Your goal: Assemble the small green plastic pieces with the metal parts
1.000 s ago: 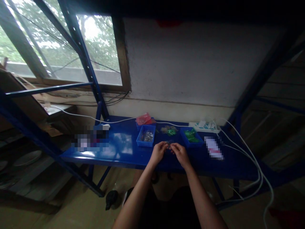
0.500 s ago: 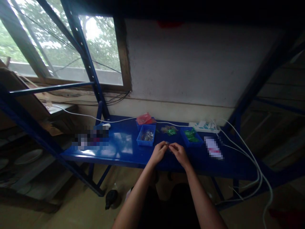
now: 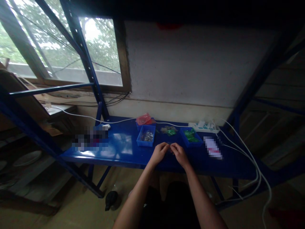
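My left hand and my right hand meet fingertip to fingertip above the blue tabletop. Both are pinched closed; whatever lies between the fingers is too small and dark to name. Behind my left hand stands a blue bin with small shiny pieces inside. A second blue bin, holding green packets, is just beyond my right hand. Between the bins lies a small pile of clear and green packets.
Red plastic bags rest on another bin at the back. A white power strip with white cables runs along the right rear. Blue shelf posts frame both sides. A dark-topped flask stands on the floor.
My hands stay nearly in place, with the fingertips shifting slightly at the pinch. The view has moved a little; the bins and packets look unchanged.
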